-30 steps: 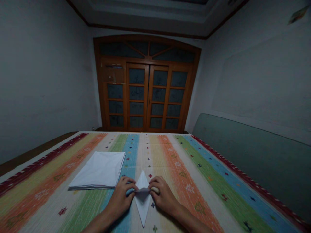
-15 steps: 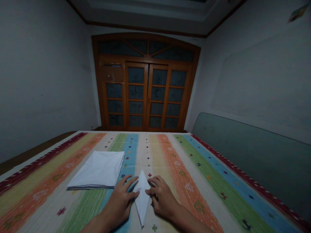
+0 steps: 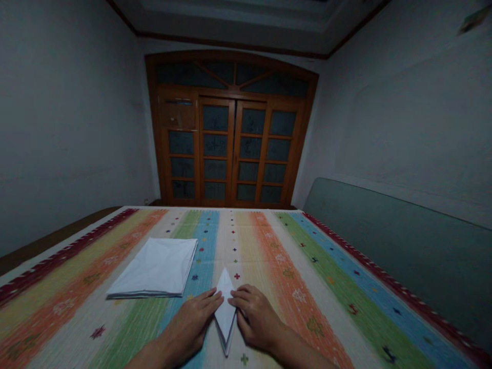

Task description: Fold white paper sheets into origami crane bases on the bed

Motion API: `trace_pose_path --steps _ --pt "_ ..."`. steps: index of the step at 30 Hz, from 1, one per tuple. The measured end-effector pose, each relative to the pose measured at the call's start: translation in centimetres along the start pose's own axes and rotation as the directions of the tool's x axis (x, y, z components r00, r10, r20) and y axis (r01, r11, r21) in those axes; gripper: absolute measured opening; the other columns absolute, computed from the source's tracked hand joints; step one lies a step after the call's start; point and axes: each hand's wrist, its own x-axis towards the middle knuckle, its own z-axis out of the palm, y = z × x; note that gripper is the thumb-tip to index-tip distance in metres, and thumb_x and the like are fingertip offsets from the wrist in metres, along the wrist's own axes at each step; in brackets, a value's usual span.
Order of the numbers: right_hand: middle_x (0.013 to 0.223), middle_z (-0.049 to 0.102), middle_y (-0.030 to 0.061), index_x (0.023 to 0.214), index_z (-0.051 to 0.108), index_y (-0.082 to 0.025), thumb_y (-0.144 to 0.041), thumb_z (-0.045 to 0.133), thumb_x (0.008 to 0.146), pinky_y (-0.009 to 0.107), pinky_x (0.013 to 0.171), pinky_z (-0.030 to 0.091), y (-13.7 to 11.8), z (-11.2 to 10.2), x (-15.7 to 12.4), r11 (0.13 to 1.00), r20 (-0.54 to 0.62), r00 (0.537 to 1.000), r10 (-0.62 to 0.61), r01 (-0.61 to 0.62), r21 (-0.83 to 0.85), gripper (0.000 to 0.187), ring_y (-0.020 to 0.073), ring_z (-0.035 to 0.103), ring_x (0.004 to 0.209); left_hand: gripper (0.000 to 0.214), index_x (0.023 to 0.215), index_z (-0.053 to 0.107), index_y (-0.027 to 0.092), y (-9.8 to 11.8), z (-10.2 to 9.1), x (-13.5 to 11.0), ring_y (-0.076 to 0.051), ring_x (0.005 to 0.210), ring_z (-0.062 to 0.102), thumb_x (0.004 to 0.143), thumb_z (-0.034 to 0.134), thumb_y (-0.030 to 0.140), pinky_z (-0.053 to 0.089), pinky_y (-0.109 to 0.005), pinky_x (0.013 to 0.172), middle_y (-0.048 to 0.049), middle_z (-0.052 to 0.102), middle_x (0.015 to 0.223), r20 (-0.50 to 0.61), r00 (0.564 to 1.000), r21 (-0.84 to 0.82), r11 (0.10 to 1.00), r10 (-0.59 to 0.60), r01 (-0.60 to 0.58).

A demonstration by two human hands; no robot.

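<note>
A narrow white folded paper [image 3: 226,312], shaped like a long diamond, lies on the striped cloth with one point toward me and one away. At its left edge, the fingers of my left hand [image 3: 195,316] are held together and grip the middle of the paper. My right hand [image 3: 257,313] has its fingers curled and closed on the opposite edge. The paper's lower layers show slightly apart near the close tip. The undersides of both hands' fingertips are hidden.
A stack of white paper sheets [image 3: 156,269] sits to the left on the tablecloth [image 3: 292,302]. Beyond the table stand wooden doors with glass panes [image 3: 234,148]. A pale green panel [image 3: 384,225] runs along the right side.
The fingers of my left hand have come together from a spread pose and lowered along the paper's edge. My right fingers have also closed and settled lower. The paper's near end has opened slightly.
</note>
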Motion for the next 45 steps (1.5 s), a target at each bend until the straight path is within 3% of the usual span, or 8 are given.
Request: trace_pose_path --steps 6,12,15,20,26,30,35,45 --pt "0.124 0.075 0.0112 0.111 0.077 -0.021 -0.015 0.060 0.079 0.045 0.104 0.051 -0.3 -0.3 0.0 0.999 0.012 0.999 -0.040 0.040 0.006 0.037 0.0307 0.063 0.114 0.074 0.155 0.043 0.033 0.7 -0.7 -0.1 -0.027 0.145 0.046 0.088 0.052 0.000 0.042 -0.048 0.119 -0.0052 0.050 0.158 0.025 0.998 -0.014 0.998 0.054 -0.053" --pt "0.124 0.075 0.0100 0.112 0.077 -0.023 -0.020 0.061 0.089 0.045 0.104 0.050 -0.5 -0.2 0.0 1.000 0.004 1.000 0.002 -0.002 0.006 0.028 0.0301 0.063 0.115 0.063 0.158 0.036 0.031 0.9 -1.6 -0.5 -0.028 0.146 0.044 0.099 0.057 0.020 0.041 -0.047 0.119 -0.0062 0.042 0.162 0.086 0.996 -0.043 0.999 0.037 -0.033" --pt "0.125 0.074 0.0100 0.115 0.076 -0.023 -0.017 0.061 0.089 0.046 0.103 0.051 -0.3 -0.1 -0.1 1.000 -0.008 1.000 0.008 -0.008 0.005 0.030 0.0300 0.063 0.115 0.057 0.155 0.043 0.031 0.8 -1.8 -0.1 -0.029 0.143 0.049 0.100 0.059 0.025 0.042 -0.048 0.118 -0.0068 0.048 0.158 0.084 0.996 -0.063 0.997 0.037 -0.031" --pt "0.123 0.075 0.0096 0.110 0.078 -0.024 -0.016 0.062 0.089 0.045 0.101 0.052 0.1 0.1 0.1 1.000 -0.016 1.000 -0.018 0.018 0.011 0.028 0.0297 0.063 0.113 0.052 0.145 0.057 0.033 0.8 -1.7 1.0 -0.025 0.137 0.057 0.098 0.057 0.011 0.047 -0.045 0.115 -0.0050 0.061 0.147 0.033 0.999 -0.099 0.995 0.032 -0.028" --pt "0.123 0.075 0.0085 0.112 0.078 -0.025 -0.020 0.065 0.089 0.046 0.104 0.049 0.1 0.0 0.0 1.000 -0.013 1.000 -0.014 0.014 0.016 0.027 0.0306 0.062 0.115 0.041 0.134 0.068 0.032 0.1 -1.3 1.1 -0.026 0.133 0.061 0.097 0.062 0.014 0.049 -0.046 0.112 -0.0058 0.070 0.137 0.020 0.999 -0.131 0.991 0.025 -0.022" --pt "0.123 0.074 0.0121 0.114 0.076 -0.021 -0.027 0.071 0.085 0.046 0.101 0.051 -0.2 -0.2 0.0 0.999 0.000 1.000 -0.018 0.018 0.037 0.030 0.0310 0.062 0.114 0.043 0.134 0.067 0.029 -0.2 -1.0 0.3 -0.027 0.133 0.061 0.094 0.061 0.012 0.050 -0.048 0.111 -0.0078 0.069 0.139 -0.031 0.998 -0.086 0.994 0.060 -0.062" --pt "0.125 0.069 0.0151 0.119 0.073 -0.018 -0.020 0.067 0.087 0.041 0.100 0.054 -0.3 -0.5 0.0 0.999 0.029 0.999 -0.019 0.018 0.042 0.033 0.0283 0.063 0.114 0.047 0.131 0.067 0.027 0.0 -1.1 -0.2 -0.027 0.126 0.065 0.090 0.056 0.006 0.054 -0.046 0.107 -0.0105 0.071 0.134 -0.129 0.987 -0.075 0.991 0.098 -0.108" --pt "0.107 0.069 0.0118 0.104 0.077 -0.019 -0.011 0.064 0.090 0.034 0.088 0.055 0.3 0.1 0.3 0.992 -0.023 0.999 -0.042 0.044 0.118 0.020 0.0237 0.066 0.102 0.026 0.104 0.074 0.022 0.0 -1.1 0.6 -0.024 0.096 0.069 0.098 0.053 0.007 0.056 -0.035 0.083 -0.0097 0.076 0.104 -0.140 0.978 -0.110 0.979 0.157 -0.173"
